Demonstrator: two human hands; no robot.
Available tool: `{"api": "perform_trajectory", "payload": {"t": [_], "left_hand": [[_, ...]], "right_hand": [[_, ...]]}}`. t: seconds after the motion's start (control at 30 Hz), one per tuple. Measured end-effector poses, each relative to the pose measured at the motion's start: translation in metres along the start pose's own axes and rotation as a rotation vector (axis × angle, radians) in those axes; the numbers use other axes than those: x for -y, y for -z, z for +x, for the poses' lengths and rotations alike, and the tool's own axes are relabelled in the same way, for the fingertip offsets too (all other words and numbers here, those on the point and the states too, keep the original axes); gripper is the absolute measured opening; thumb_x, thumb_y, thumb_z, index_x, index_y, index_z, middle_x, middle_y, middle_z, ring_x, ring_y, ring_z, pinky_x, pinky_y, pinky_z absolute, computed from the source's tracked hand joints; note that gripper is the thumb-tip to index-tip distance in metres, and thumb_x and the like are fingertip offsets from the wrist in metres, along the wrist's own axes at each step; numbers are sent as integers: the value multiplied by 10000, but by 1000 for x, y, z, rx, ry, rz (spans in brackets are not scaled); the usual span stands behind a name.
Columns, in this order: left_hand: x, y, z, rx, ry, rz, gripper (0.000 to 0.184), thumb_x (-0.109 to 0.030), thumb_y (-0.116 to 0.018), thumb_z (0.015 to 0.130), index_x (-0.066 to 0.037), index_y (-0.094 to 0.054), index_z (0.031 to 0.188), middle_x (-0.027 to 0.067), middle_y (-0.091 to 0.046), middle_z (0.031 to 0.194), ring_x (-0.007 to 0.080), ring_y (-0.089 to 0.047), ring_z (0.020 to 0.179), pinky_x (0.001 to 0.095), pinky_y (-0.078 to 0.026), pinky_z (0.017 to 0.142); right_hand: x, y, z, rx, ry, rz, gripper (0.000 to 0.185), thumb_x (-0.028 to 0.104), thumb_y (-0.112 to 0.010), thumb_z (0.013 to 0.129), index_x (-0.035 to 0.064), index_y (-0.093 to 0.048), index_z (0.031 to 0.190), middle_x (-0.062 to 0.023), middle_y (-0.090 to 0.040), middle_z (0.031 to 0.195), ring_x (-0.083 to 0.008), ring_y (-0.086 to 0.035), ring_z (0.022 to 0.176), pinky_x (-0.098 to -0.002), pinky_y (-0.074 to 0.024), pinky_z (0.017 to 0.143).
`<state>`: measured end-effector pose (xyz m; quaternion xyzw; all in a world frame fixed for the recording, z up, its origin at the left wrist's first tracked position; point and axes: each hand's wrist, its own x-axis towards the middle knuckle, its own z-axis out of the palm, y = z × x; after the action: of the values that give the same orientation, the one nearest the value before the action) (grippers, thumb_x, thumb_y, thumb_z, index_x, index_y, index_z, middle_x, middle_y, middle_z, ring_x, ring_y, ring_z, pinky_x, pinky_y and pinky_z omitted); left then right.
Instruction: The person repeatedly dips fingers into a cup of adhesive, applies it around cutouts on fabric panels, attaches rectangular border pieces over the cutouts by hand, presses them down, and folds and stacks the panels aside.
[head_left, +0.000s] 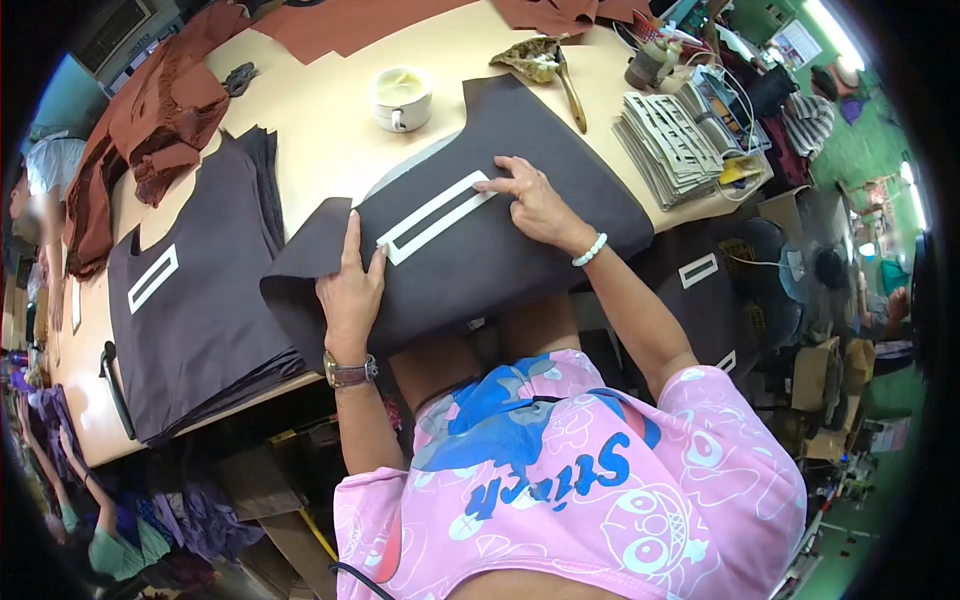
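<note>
Bracing white frame (432, 211) on dark cloth (440, 290), likely against slipping, left hand (347, 300) at 8 o'clock and right hand (537, 208) at 2 are pressing open-fingered.

The light is bright and comes from white tubes at upper right. The round lens bends the edges, corners are black, and the centre is quite sharp.

the blue word "stitch" (585, 478) stands across the front of the pink patterned shirt (730, 470).
</note>
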<state>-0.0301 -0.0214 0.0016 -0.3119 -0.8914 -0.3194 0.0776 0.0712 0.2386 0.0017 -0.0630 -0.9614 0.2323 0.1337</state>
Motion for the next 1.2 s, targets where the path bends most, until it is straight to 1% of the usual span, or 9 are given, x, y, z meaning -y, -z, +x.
{"api": "perform_trajectory", "payload": {"t": [0.13, 0.23, 0.33, 0.43, 0.53, 0.73, 0.97, 1.03, 1.2], "left_hand": [[3, -3, -3, -30, -21, 39, 452, -239, -646, 820, -43, -547, 1215, 235, -596, 1103, 370, -575, 1013, 401, -433, 893], [3, -4, -3, -31, -7, 54, 423, -241, -644, 822, -33, -571, 1183, 230, -598, 1104, 369, -575, 1014, 401, -431, 897], [0, -3, -4, -20, 14, 49, 415, -246, -646, 822, -25, -580, 1167, 216, -594, 1125, 360, -565, 1039, 399, -421, 915], [2, -3, -5, -28, -4, 73, 416, -250, -645, 824, -17, -580, 1161, 198, -581, 1163, 348, -546, 1078, 394, -406, 940], [5, -6, -6, -48, -31, 94, 412, -253, -641, 828, -10, -581, 1156, 186, -568, 1192, 341, -531, 1105, 391, -395, 956], [5, -4, -6, -11, -4, 44, 414, -243, -636, 831, -6, -572, 1164, 205, -577, 1164, 354, -540, 1087, 396, -403, 939], [7, 15, -9, 12, 23, -72, 447, -189, -649, 813, 6, -539, 1200, 239, -591, 1095, 394, -553, 1022, 400, -430, 886], [14, 18, -11, -18, -54, 65, 420, -145, -651, 803, 33, -540, 1167, 241, -593, 1053, 405, -550, 977, 413, -442, 834], [16, 30, -18, 66, 86, 80, 344, -142, -639, 811, 55, -555, 1081, 246, -578, 952, 405, -547, 883, 436, -436, 770]], "right_hand": [[23, 3, -7, 84, -82, -186, 521, -9, -446, 789, 198, -541, 1258, -188, -347, 1385, -416, -301, 1284, -550, -215, 1053], [26, -5, -5, 46, -23, -584, 471, 79, -469, 836, 182, -498, 1295, -163, -328, 1401, -402, -299, 1288, -565, -215, 1049], [29, -13, -2, -3, -5, -743, 420, 160, -462, 866, 85, -506, 1277, -161, -332, 1397, -386, -302, 1288, -564, -215, 1050], [43, -11, -2, 100, -25, -980, 434, 184, -458, 873, -7, -492, 1262, -161, -338, 1390, -376, -304, 1289, -559, -212, 1054], [50, -5, -11, 116, 86, -973, 442, 193, -455, 877, -35, -490, 1254, -163, -341, 1388, -375, -303, 1289, -556, -207, 1056], [41, -1, 1, 171, 57, -1040, 507, 245, -471, 873, 8, -431, 1319, -160, -286, 1427, -374, -263, 1313, -574, -194, 1051], [32, 4, 5, 235, 80, -1063, 536, 230, -444, 898, 172, -304, 1412, -107, -265, 1450, -364, -258, 1322, -563, -125, 1078], [36, 5, 3, 251, 99, -1058, 538, 230, -438, 900, 178, -295, 1416, -109, -267, 1448, -364, -256, 1323, -562, -125, 1078], [45, -4, 3, 240, 147, -1031, 540, 231, -428, 901, 167, -288, 1419, -114, -274, 1444, -365, -253, 1325, -563, -125, 1078]]}}
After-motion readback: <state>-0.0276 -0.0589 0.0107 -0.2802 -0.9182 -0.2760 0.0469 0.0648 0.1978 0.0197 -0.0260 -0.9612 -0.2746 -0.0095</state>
